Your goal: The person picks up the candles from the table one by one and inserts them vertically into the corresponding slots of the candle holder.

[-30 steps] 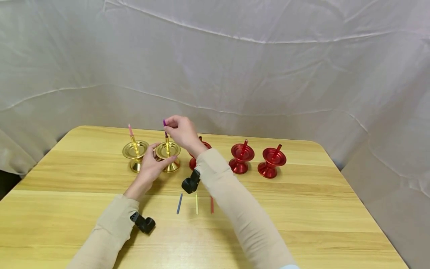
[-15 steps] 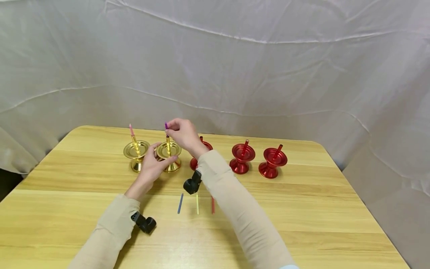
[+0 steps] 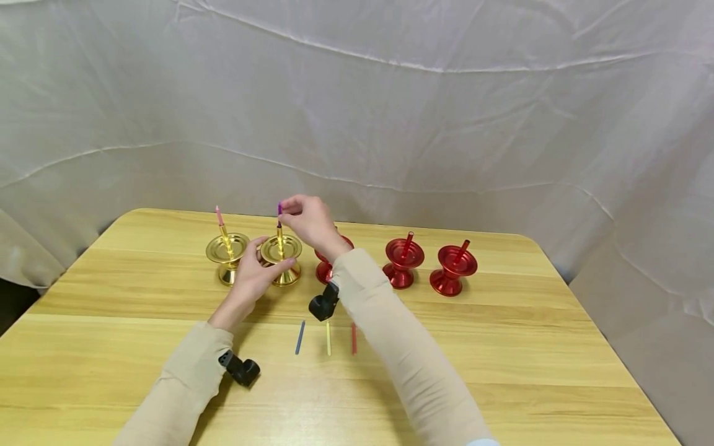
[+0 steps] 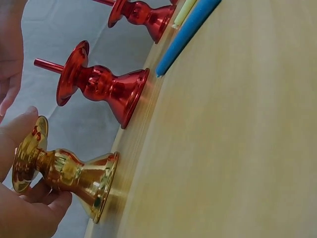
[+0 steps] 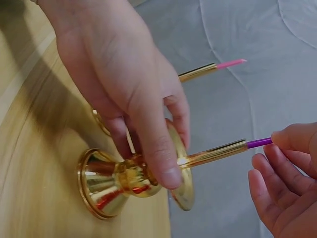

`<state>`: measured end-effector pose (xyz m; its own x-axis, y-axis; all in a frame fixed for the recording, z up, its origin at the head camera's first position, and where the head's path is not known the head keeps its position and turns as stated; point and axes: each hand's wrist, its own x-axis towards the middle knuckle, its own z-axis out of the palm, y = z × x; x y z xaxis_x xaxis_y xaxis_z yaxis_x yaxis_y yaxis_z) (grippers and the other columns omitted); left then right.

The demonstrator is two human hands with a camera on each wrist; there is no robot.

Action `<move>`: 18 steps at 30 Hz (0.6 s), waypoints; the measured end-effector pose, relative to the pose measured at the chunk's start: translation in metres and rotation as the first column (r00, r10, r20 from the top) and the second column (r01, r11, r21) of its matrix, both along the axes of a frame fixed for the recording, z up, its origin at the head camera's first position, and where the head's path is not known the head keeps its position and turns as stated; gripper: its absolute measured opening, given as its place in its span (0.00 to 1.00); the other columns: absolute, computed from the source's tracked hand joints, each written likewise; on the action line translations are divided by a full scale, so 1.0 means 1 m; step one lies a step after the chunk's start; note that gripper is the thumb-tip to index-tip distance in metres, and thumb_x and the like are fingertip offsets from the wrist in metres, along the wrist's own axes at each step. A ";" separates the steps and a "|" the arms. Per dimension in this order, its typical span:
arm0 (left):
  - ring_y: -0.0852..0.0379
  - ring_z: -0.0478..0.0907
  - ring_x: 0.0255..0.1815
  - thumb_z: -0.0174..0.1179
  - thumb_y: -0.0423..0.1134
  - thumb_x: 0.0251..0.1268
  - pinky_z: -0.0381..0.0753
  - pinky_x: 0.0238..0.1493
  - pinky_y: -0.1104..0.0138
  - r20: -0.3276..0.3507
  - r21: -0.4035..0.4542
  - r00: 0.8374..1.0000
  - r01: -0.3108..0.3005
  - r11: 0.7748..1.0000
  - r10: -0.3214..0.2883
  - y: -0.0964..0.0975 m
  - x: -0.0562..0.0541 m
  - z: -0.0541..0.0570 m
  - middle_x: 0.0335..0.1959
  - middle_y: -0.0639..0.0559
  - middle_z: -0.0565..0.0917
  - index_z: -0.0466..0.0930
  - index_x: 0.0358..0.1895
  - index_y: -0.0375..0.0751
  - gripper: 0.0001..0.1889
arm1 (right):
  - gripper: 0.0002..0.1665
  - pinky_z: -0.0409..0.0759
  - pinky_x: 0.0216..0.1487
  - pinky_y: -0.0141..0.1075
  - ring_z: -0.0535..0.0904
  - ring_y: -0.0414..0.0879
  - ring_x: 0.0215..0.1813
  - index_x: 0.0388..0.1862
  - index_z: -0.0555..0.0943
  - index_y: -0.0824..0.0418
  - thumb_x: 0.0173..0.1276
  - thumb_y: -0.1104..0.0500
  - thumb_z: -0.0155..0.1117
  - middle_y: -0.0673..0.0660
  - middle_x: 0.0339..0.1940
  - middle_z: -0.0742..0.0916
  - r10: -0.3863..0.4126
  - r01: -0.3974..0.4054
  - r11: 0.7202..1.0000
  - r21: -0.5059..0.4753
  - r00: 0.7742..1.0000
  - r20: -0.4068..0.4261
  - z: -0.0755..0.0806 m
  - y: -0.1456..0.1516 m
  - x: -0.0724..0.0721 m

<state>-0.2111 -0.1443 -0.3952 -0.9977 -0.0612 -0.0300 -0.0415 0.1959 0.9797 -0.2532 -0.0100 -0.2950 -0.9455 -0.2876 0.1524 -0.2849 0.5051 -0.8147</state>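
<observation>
My left hand [image 3: 252, 279] holds the second gold candle holder [image 3: 286, 274] around its dish and stem, with the base standing on the table. In the right wrist view, the left thumb lies along the near side of the dish. My right hand [image 3: 311, 224] pinches a purple candle [image 5: 260, 143] between thumb and fingertips. The candle's lower end is at the mouth of the holder's gold tube [image 5: 213, 153], in line with it. To the left stands another gold candle holder [image 3: 226, 274], with a pink candle [image 3: 219, 215] upright in its tube.
Three red candle holders stand to the right: one [image 3: 323, 272] partly behind the right hand, one [image 3: 398, 275] mid-right, one [image 3: 446, 283] farthest right. Blue [image 3: 300, 337], yellow [image 3: 328, 339] and red [image 3: 354, 341] candles lie in front on the wooden table [image 3: 502, 371]. Grey cloth [image 3: 357, 124] hangs behind.
My right hand has shifted slightly right, and the purple candle has come from a slight tilt to upright over the tube. My left hand keeps its grip on the gold candle holder.
</observation>
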 end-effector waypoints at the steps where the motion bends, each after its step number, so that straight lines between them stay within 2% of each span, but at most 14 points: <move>1: 0.41 0.63 0.68 0.68 0.39 0.59 0.61 0.68 0.54 0.002 -0.016 1.000 -0.003 1.000 0.003 0.000 0.000 0.000 0.68 0.31 0.63 0.47 0.74 0.32 0.46 | 0.12 0.77 0.47 0.28 0.82 0.44 0.46 0.49 0.83 0.64 0.67 0.62 0.65 0.56 0.43 0.87 0.003 -0.003 1.000 0.001 1.000 -0.010 0.002 0.001 0.000; 10: 0.38 0.51 0.73 0.68 0.47 0.60 0.52 0.71 0.48 0.002 -0.172 0.999 -0.043 0.984 0.044 0.001 0.003 0.004 0.74 0.33 0.52 0.40 0.77 0.35 0.52 | 0.14 0.77 0.46 0.28 0.81 0.45 0.47 0.52 0.81 0.63 0.70 0.61 0.62 0.56 0.46 0.87 0.033 -0.034 0.999 -0.011 0.994 -0.102 0.020 0.021 0.007; 18: 0.40 0.51 0.74 0.67 0.44 0.61 0.51 0.72 0.51 -0.057 -0.204 0.995 -0.088 0.975 0.078 0.006 0.011 0.015 0.75 0.36 0.53 0.42 0.76 0.33 0.49 | 0.15 0.77 0.51 0.31 0.81 0.46 0.51 0.53 0.81 0.62 0.69 0.61 0.62 0.56 0.49 0.86 0.010 -0.011 1.000 -0.009 0.988 -0.152 0.029 0.045 0.019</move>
